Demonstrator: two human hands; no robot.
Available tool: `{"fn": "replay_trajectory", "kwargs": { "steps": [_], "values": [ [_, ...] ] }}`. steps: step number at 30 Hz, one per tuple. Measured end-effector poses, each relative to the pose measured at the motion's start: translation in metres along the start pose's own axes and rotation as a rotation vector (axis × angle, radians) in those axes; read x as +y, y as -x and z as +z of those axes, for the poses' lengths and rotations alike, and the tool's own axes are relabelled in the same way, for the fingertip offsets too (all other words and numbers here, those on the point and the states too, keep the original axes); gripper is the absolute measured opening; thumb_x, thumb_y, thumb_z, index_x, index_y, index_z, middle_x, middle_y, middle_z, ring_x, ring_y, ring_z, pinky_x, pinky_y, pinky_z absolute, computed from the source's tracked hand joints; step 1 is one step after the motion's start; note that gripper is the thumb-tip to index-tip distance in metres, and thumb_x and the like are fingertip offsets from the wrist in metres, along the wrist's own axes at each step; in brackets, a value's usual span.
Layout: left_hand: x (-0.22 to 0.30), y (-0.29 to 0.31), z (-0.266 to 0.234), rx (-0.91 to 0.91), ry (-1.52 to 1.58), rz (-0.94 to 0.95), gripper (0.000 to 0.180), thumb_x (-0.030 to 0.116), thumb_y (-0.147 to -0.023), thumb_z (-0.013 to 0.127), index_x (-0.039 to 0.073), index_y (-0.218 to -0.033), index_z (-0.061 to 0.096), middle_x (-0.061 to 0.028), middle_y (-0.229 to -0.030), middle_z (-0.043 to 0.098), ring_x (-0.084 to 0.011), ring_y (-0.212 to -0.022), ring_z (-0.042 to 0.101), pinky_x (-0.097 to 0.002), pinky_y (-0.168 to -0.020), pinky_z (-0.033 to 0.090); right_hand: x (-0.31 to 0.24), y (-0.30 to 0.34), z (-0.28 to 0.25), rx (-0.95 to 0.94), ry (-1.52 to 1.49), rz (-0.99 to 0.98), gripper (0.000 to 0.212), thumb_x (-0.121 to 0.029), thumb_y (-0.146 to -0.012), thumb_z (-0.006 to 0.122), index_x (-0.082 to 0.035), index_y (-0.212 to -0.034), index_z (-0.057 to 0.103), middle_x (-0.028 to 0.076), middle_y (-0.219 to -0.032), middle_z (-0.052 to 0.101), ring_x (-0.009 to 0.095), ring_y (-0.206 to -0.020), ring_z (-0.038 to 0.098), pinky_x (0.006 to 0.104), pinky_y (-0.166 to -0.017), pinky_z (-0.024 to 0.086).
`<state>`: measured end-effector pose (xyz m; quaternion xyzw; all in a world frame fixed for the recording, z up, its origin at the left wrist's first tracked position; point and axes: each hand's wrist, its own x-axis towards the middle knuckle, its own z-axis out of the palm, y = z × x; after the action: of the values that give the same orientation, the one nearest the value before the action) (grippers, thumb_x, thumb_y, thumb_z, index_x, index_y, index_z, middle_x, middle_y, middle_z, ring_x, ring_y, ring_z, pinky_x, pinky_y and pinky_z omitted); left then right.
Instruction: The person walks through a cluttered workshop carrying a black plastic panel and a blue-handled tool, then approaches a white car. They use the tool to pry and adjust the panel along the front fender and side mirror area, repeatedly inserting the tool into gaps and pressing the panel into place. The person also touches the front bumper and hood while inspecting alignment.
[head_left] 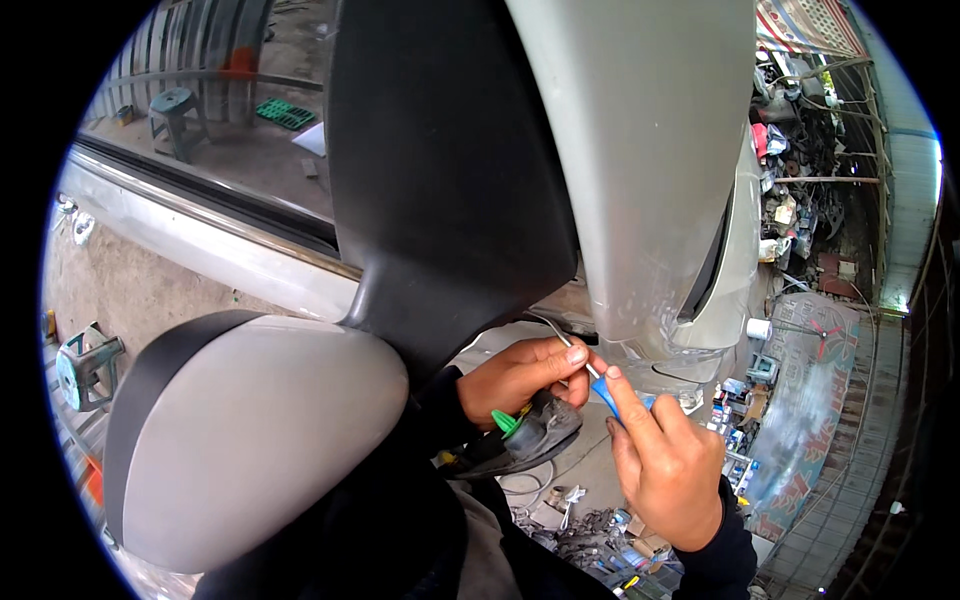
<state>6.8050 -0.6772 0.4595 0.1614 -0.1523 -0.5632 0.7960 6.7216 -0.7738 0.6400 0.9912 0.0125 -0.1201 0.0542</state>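
Observation:
My left hand (530,376) is closed, its thumb and fingers pinching around a thin grey rod (592,370) that meets a blue-handled tool (606,395). My right hand (668,455) grips that tool, the index finger stretched along it; the palm hides most of the handle. Directly under my left fingers is a dark moulded part (545,435) with a green clip (506,422); whether those fingers also hold it, I cannot tell. A thin cable (545,320) runs above the left thumb. Both hands are beside the black panel (450,180) of a car.
A grey side mirror housing (265,440) bulges out at lower left, close to my left arm. Pale bodywork (640,150) rises above my hands. A stool (88,368) stands on the concrete at far left. Boxes and loose parts (610,545) clutter the ground below and right.

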Motion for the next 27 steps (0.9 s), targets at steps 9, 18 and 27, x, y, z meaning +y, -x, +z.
{"fn": "replay_trajectory", "kwargs": {
  "steps": [9, 18, 27],
  "values": [
    [-0.016, -0.007, -0.015, -0.039, -0.117, 0.027, 0.036, 0.031, -0.108, 0.033, 0.001, -0.105, 0.054, -0.0061, -0.074, 0.058, -0.0118, -0.07, 0.054, -0.0271, -0.069, 0.045, 0.022, -0.008, 0.013, -0.143, -0.694, 0.184, 0.06, -0.003, -0.084, 0.065, -0.011, -0.141, 0.049, 0.021, -0.094, 0.065, 0.035, -0.069, 0.065, 0.0388, -0.06, 0.05],
    [0.007, 0.0, -0.008, -0.071, -0.06, -0.018, 0.039, 0.034, -0.106, 0.036, 0.005, -0.086, 0.053, -0.0042, -0.071, 0.053, -0.0109, -0.054, 0.05, -0.0248, -0.05, 0.042, -0.003, -0.014, -0.003, -0.295, 0.024, 0.075, 0.065, -0.009, -0.084, 0.067, -0.008, -0.144, 0.044, 0.014, -0.074, 0.058, 0.031, -0.05, 0.057, 0.0393, -0.046, 0.046],
    [-0.007, 0.005, 0.008, 0.092, 0.059, -0.027, 0.037, 0.037, -0.106, 0.038, 0.005, -0.096, 0.054, -0.0064, -0.071, 0.058, -0.0115, -0.045, 0.05, -0.0242, -0.042, 0.041, -0.012, -0.003, 0.004, -0.245, 0.343, -0.029, 0.062, -0.013, -0.085, 0.064, -0.007, -0.144, 0.045, 0.012, -0.073, 0.052, 0.024, -0.042, 0.053, 0.0359, -0.039, 0.044]
  ]
}}
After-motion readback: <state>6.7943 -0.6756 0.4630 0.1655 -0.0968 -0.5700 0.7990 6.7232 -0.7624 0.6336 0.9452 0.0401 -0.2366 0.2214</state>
